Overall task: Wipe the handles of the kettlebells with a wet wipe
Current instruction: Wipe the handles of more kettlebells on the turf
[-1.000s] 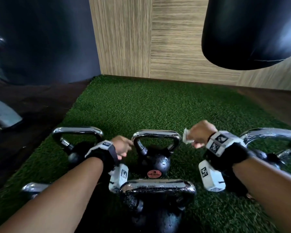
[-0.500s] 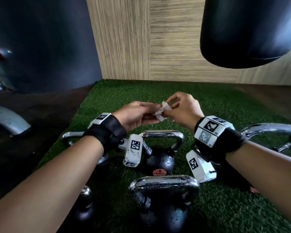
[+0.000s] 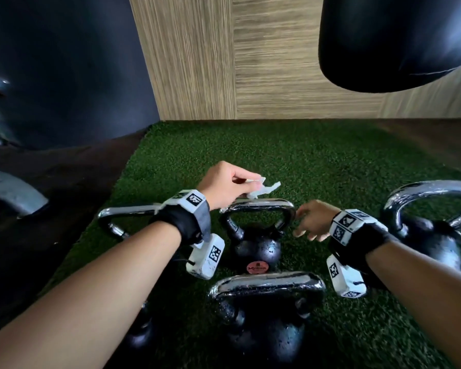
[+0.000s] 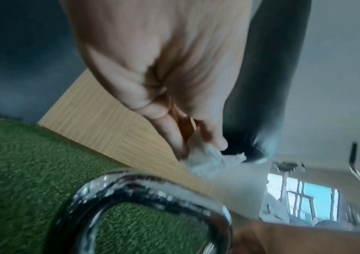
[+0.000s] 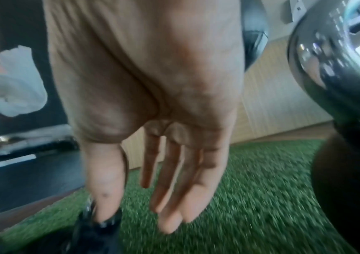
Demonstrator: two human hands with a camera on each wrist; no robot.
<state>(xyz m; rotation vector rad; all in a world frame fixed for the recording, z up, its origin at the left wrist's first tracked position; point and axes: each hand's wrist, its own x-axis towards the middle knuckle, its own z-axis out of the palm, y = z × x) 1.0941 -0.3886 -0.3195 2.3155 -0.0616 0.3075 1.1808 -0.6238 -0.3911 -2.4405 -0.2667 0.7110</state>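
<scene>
The left hand [image 3: 225, 186] pinches a crumpled white wet wipe [image 3: 261, 191] between thumb and fingers [image 4: 170, 135], holding it just above the top bar of the polished chrome handle [image 3: 261, 203] of the small black cast-iron kettlebell [image 3: 258, 247] at the middle of the green artificial-turf mat [image 3: 317, 161]; whether the wipe touches the metal cannot be told. The right hand [image 3: 313, 222] holds nothing, its fingers [image 5: 168, 185] extended and loosely spread, next to the right corner of the same handle; contact there cannot be confirmed. Judged from this arrangement, wiping of the middle handle is only about to begin or barely begun, and nothing visible marks any handle as finished. Work apparently remains on the large black kettlebell with a speckled chrome handle [image 3: 266, 284] at the near edge of the mat, the big chrome-handled kettlebell [image 3: 431, 230] near the right edge, the chrome-handled kettlebell [image 3: 125, 213] towards the left edge, partly hidden behind the left forearm, and possibly another dark kettlebell [image 3: 141, 331] under that forearm, mostly concealed. The weights stand close together, so neighbouring handles limit room for the hands. A black hanging punching bag [image 3: 394, 41] overhangs the far right corner, and a wood-grain wall panel [image 3: 250, 57] borders the far edge; neither obstructs the wipe.
</scene>
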